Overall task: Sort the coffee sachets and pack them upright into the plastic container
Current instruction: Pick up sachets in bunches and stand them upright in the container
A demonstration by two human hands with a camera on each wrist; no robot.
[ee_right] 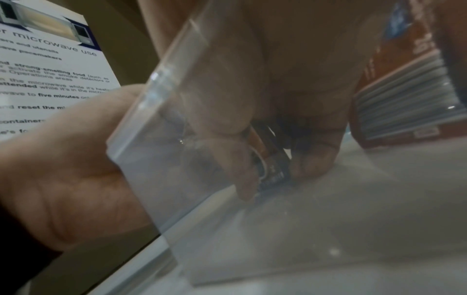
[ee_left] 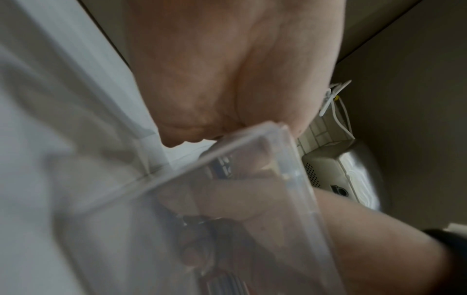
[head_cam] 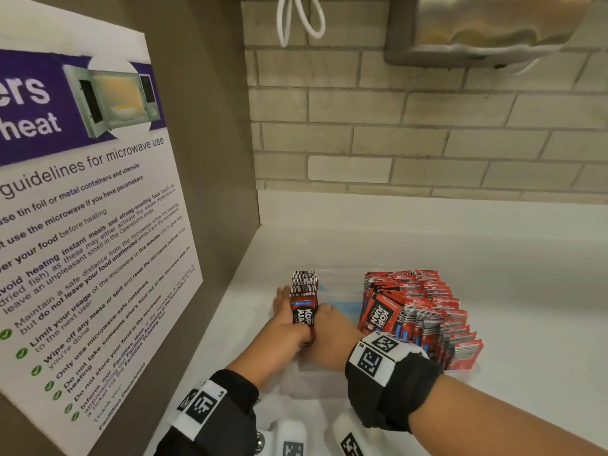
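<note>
A clear plastic container (head_cam: 339, 296) sits on the white counter. Its right side holds a dense row of red coffee sachets (head_cam: 421, 311) standing upright and leaning. At its left end stands a small stack of sachets (head_cam: 304, 291), barcoded tops up. My left hand (head_cam: 289, 324) grips this stack from the left, thumb across the front sachet. My right hand (head_cam: 329, 327) holds the stack from the right. In the right wrist view its fingers (ee_right: 316, 159) pinch the sachets' lower edge (ee_right: 272, 165) at the container floor. The left wrist view shows only my palm (ee_left: 215, 79) and the clear wall (ee_left: 177, 179).
A brown side panel with a microwave guidelines poster (head_cam: 82, 225) stands close on the left. A brick wall (head_cam: 427, 143) lies behind, with a steel dispenser (head_cam: 477, 24) and a white cable loop (head_cam: 299, 18) above. White counter (head_cam: 526, 274) extends to the right.
</note>
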